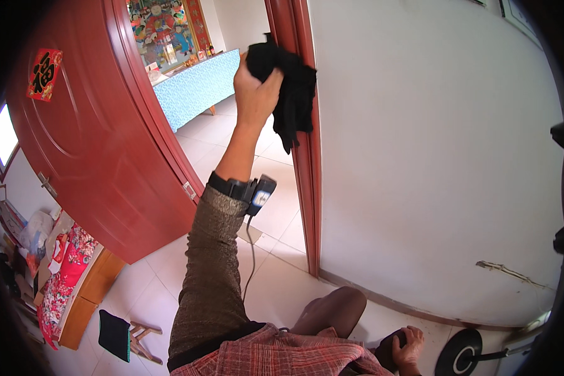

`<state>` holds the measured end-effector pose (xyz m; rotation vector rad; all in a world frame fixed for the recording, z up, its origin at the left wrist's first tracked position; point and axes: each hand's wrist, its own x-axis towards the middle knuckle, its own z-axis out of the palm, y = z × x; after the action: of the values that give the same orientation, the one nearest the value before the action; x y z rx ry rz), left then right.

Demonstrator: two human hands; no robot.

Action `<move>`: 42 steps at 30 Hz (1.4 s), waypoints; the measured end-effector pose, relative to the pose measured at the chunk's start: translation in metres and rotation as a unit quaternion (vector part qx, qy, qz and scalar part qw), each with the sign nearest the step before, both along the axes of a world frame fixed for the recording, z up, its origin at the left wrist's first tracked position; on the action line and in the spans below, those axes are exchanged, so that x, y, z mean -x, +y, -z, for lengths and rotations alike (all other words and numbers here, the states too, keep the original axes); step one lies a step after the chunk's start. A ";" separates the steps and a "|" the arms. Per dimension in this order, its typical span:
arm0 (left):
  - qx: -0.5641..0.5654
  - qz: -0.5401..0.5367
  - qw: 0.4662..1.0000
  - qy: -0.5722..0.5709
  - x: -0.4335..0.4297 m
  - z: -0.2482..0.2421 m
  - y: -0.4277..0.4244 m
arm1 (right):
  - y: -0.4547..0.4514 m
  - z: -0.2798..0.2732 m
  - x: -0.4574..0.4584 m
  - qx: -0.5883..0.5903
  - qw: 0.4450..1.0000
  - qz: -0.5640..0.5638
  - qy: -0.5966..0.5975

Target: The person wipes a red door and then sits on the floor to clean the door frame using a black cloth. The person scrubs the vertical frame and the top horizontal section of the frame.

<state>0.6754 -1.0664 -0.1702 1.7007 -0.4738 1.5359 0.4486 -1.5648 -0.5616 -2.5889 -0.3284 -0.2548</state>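
Note:
My left hand (257, 91) is raised and grips a bunched black cloth (297, 98). The cloth hangs down in loose folds against the red door frame (305, 188), and my fingertips are hidden behind it. A black strap with a small cabled device (262, 195) is around my left wrist. Low on the right, my right hand (410, 347) rests by my dark-clothed knee (387, 348), with its thumb apart from the fingers and no object visible in it.
A red door (122, 155) with a metal handle (47, 184) stands ajar on the left. Through the doorway is a table with a blue patterned cloth (202, 91). A small stool (115, 334), a bed with floral bedding (77, 263) and a round black base (459, 353) stand around me. White wall (427, 141) rises right.

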 end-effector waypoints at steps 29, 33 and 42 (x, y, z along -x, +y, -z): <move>0.034 0.037 0.990 0.134 0.005 0.115 0.002 | -0.008 0.015 -0.002 0.025 0.999 -0.011 -0.020; 0.056 0.057 0.985 0.153 -0.002 0.091 0.001 | -0.013 0.021 -0.002 0.061 0.996 -0.042 -0.043; 0.037 -0.006 0.994 0.106 0.002 0.117 -0.010 | -0.038 0.053 -0.019 0.104 0.982 -0.127 -0.099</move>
<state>0.6733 -1.0766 -0.2873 1.7866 -0.2932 1.3456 0.4672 -1.6031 -0.6142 -2.6927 -0.7880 -0.4056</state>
